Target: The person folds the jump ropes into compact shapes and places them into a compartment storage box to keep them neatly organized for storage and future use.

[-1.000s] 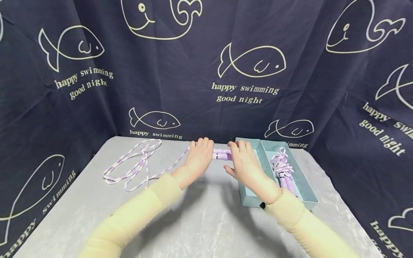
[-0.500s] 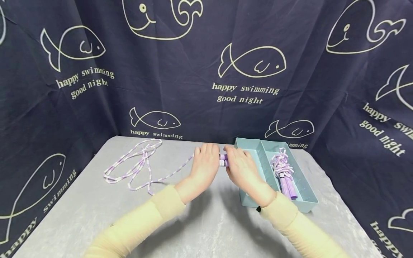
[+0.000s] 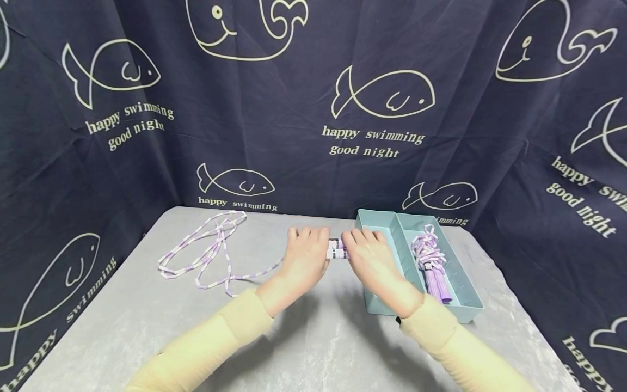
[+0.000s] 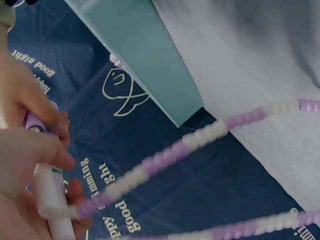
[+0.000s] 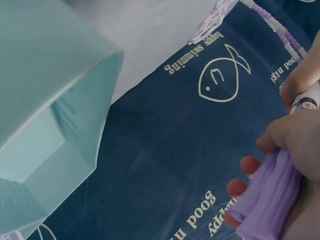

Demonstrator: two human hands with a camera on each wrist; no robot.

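Both hands hold the paired handles of a purple and white beaded jump rope (image 3: 337,249) above the table's far middle. My left hand (image 3: 305,256) grips the white ends where the rope comes out, as the left wrist view shows with the white handle end (image 4: 52,195). My right hand (image 3: 374,261) grips the ribbed purple handles (image 5: 272,195). From the left hand the beaded cord (image 3: 230,276) runs down to the left and lies in loose loops on the table.
A blue-green two-compartment box (image 3: 379,307) stands right of the hands. A second purple jump rope (image 3: 433,267), bundled, lies in its right compartment. Dark fish-print cloth (image 3: 313,179) hangs behind the grey table (image 3: 323,348).
The right hand has come left and closed around the handles. The hands drew together, then eased slightly apart and nearer the camera. White handle ends now show between them.
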